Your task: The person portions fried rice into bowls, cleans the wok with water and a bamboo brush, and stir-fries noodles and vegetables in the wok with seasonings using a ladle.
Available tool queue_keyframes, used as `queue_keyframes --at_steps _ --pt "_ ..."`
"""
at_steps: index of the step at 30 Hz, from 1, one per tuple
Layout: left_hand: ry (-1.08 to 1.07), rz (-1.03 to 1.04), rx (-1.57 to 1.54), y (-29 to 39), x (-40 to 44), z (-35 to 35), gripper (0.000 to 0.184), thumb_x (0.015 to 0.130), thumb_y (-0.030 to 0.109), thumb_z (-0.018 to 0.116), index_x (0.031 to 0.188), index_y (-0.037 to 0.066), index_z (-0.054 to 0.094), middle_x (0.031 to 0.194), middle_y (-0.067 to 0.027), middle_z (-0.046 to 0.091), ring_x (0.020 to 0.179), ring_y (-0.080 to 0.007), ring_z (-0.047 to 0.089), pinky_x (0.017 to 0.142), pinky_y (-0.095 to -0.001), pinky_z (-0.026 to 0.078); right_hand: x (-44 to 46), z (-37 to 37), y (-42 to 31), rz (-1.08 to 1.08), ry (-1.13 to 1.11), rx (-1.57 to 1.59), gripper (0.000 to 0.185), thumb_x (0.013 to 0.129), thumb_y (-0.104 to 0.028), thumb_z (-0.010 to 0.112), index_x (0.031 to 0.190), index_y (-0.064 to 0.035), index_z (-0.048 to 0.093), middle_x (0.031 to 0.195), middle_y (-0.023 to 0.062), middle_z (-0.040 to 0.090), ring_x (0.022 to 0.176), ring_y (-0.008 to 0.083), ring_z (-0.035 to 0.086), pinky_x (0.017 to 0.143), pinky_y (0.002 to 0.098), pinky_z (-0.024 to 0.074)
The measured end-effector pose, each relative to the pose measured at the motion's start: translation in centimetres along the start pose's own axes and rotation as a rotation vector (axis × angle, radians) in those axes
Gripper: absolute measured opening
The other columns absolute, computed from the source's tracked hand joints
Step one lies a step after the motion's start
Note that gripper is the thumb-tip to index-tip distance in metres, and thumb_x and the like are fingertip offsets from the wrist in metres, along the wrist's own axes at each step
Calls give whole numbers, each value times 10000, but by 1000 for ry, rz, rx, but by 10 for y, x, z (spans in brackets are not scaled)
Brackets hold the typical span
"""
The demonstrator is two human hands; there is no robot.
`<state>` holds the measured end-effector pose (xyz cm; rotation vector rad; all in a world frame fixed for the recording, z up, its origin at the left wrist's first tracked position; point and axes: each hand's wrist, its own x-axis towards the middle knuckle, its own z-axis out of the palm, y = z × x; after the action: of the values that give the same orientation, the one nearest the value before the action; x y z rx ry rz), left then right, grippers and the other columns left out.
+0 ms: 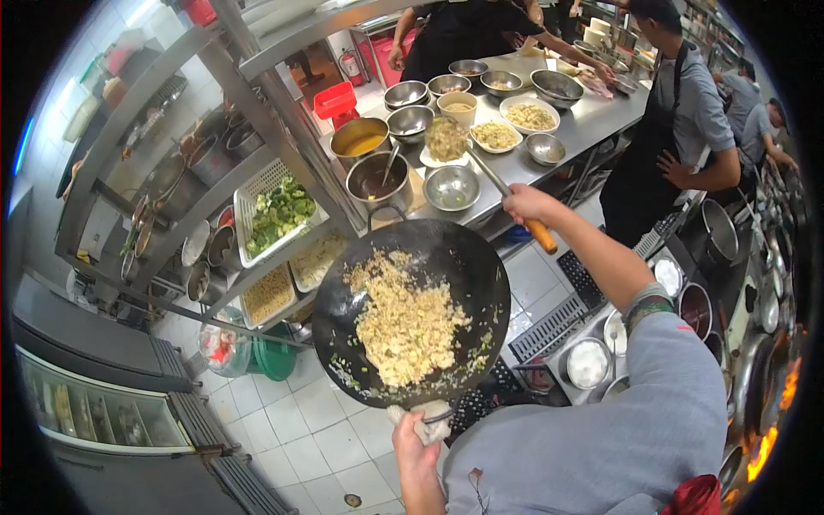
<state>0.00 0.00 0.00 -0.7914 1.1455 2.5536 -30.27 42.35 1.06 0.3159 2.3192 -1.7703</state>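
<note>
Left hand [414, 443] grips the wok [489, 283] through a cloth [435, 422]; right hand [527, 205] clasps the ladle [487, 172]. Rice [403, 330] lies in the wok. I would hold the wok level and the ladle's blurred load [447, 139], probably rice too, steady.

Place is a commercial kitchen: burner flames [761, 453], large wok [482, 264], steel counter [590, 123] with many metal bowls [452, 188], metal shelving [283, 142] with pots [209, 161], tiled floor [279, 429] and several people [705, 107], some in dark aprons [633, 172].
</note>
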Motion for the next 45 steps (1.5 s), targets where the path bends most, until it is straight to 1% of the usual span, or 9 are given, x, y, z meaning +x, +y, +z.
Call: queue_keyframes --at_steps 6,11,16,19,23,27,31,39,45 --pt "22 9 -10 -56 19 90 397 803 86 577 1191 5 539 1109 -171 655 959 -341 661 747 -474 550 41 -67 69 -105 429 -723 320 876 -82 521 1162 39 442 885 353 663 900 501 663 814 565 510" --pt "106 32 -15 -62 -14 104 409 801 108 593 1195 38 506 1084 -165 657 921 -336 667 704 -448 555 22 -81 86 -251 512 -676 324 870 -72 520 1167 6 417 817 327 657 820 517 648 751 572 518" --pt "71 84 -106 9 -106 -23 420 834 129 562 1240 24 534 1127 -179 665 901 -318 691 657 -431 579 -199 35 29 -480 221 -535 400 839 -43 527 1218 -14 403 745 313 625 746 525 629 667 588 488" --pt "-61 201 -199 9 -138 -24 398 895 156 537 1264 9 549 1140 -177 669 934 -289 698 728 -421 593 -308 66 96 -511 -90 -665 460 850 -74 546 1285 -44 402 740 267 621 689 468 631 638 560 475" --pt "-433 253 105 69 -85 -114 335 1027 277 486 1159 -6 605 1109 -138 684 925 -248 689 813 -391 568 -422 190 16 -612 81 -427 373 853 -71 519 1224 -37 502 767 155 585 673 297 578 636 425 484" --pt "28 372 -23 32 -351 -366 199 942 122 544 1007 -32 650 1008 -156 708 846 -253 700 745 -404 579 -680 325 52 -329 -69 -420 397 817 -43 508 1213 -45 529 786 73 567 726 197 566 737 344 479" --pt "-99 317 10 148 -459 -540 194 911 73 556 1034 -58 629 976 -152 698 839 -249 701 743 -397 580 -783 536 -41 -194 -208 -56 310 856 -44 516 1165 -69 503 644 0 478 467 113 470 448 286 422" --pt "-24 622 217 160 -559 -637 431 842 30 558 1262 -21 478 1023 -105 669 908 -212 674 814 -358 561 -847 651 -91 -266 -173 -658 261 881 -73 498 1138 -35 482 637 28 512 432 140 496 386 330 409" --pt "-71 362 209 131 -542 -651 305 842 28 551 1143 -20 553 991 -116 673 828 -216 693 746 -378 606 -872 699 -3 474 -871 518 247 890 -45 516 1136 -58 511 617 -47 397 401 46 396 341 252 372"
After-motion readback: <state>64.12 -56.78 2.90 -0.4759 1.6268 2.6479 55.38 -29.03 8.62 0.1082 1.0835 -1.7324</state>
